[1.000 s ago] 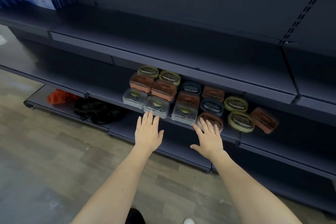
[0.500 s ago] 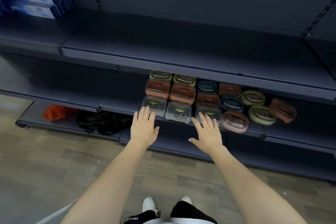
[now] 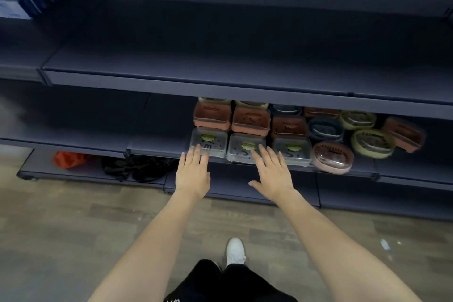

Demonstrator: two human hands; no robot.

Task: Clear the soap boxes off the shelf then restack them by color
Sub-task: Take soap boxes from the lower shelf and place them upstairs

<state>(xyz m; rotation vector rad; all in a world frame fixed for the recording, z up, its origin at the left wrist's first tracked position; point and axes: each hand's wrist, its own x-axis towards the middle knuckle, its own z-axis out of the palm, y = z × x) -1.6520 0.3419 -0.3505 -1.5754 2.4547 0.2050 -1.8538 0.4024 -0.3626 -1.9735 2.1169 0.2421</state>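
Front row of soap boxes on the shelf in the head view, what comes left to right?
Left clear box → middle clear box → right clear box → pink oval box → green oval box → brown box.

Soap boxes crowd the middle shelf (image 3: 157, 148). Three clear boxes (image 3: 246, 148) line the near edge. Orange boxes (image 3: 250, 120) sit behind; oval ones right.

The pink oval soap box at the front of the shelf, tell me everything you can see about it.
The pink oval soap box looks like plastic: a pale pink base under a clear lid, with dark ridges showing through. It lies flat at the front edge of the shelf, right of the row of clear boxes and close against the nearest clear box. Neither hand touches it; the right hand reaches nearby with straight fingers.
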